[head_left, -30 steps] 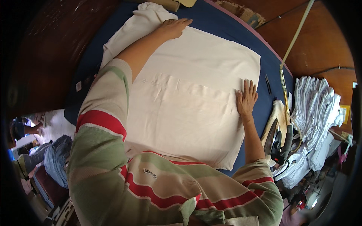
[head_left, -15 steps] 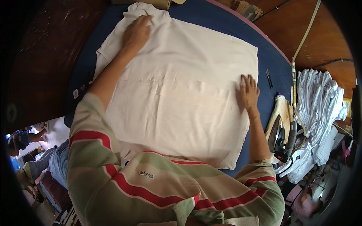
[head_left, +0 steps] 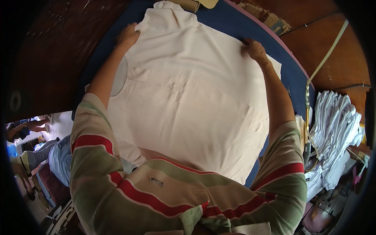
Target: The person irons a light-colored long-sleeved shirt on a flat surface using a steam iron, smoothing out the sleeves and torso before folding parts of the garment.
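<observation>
Hands on shirt

Shirt (head_left: 188,105) lies spread flat on the blue surface (head_left: 231,23). Left hand (head_left: 127,35) grips its far left edge, fingers curled; right hand (head_left: 254,49) pinches its far right edge. White stack (head_left: 337,125) sits right.

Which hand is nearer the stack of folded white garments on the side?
Right. The right hand grips the cream shirt's far right edge, closer to the white stack. The left hand is at the shirt's far left corner, across the table.
</observation>
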Motion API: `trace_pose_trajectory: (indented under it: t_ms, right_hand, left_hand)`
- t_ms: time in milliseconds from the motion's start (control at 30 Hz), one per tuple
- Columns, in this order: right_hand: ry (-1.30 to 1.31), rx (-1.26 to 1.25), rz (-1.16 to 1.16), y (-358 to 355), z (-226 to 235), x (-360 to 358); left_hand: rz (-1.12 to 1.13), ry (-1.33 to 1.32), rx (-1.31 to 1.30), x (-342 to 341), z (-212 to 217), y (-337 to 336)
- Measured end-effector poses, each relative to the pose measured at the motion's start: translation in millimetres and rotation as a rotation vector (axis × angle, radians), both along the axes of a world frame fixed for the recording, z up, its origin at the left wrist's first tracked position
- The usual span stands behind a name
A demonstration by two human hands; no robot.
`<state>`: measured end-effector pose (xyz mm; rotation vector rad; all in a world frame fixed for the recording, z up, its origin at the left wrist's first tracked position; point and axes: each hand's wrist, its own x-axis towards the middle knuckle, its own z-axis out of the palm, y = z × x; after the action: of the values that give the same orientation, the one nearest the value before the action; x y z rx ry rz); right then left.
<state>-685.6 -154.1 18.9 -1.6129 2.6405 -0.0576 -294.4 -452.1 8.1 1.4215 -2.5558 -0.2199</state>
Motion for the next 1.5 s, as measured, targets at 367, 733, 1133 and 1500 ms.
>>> trace_pose_trajectory:
  t_ms: [367,733,1133,1500]
  right_hand:
    - [0.271,-0.292,-0.016,21.4,18.7,9.7]
    - [0.127,-0.299,-0.235,135.6,1.0,46.0]
    - [0.056,-0.271,-0.148,198.4,7.8,78.8]
    - [0.403,-0.399,-0.356,349.9,96.7,119.3]
  left_hand:
    - [-0.131,0.270,-0.534,7.1,-5.4,8.7]
    - [-0.122,-0.062,-0.234,35.3,-4.8,56.9]
    - [-0.277,0.142,-0.123,49.1,54.6,108.5]
    - [-0.446,1.441,0.428,80.2,303.4,430.5]
